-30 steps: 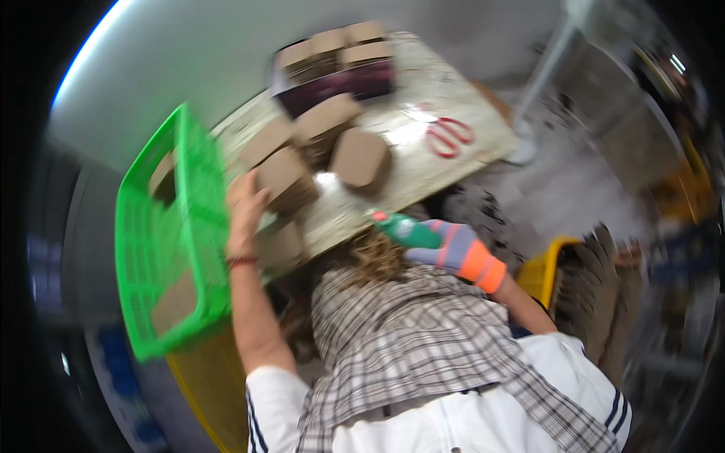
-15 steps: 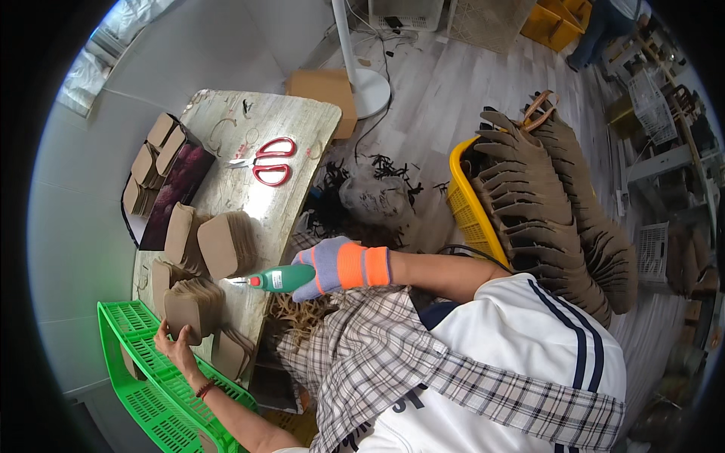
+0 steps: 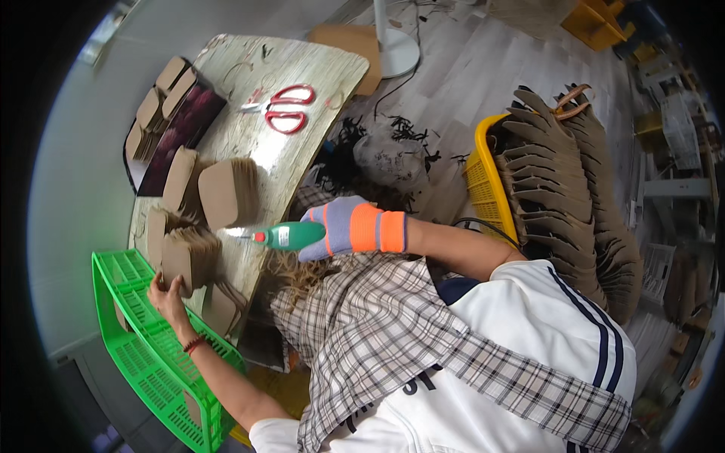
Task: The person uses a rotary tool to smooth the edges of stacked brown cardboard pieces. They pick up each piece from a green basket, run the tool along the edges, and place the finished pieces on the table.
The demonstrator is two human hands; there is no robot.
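Red-handled scissors [image 3: 283, 109] lie on the table [image 3: 332, 64]; a yellow basket [image 3: 483, 177] holds brown cardboard pieces [image 3: 559, 181].

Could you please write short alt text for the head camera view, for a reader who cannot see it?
A gloved right hand holds a green tool over a table, while the bare left hand grips a stack of brown cardboard pieces. Red scissors, a green crate and a yellow basket of cardboard are nearby.

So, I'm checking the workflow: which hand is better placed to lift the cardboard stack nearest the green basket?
Left. The bare left hand already touches that cardboard stack beside the green basket; the gloved right hand grips a green tool.
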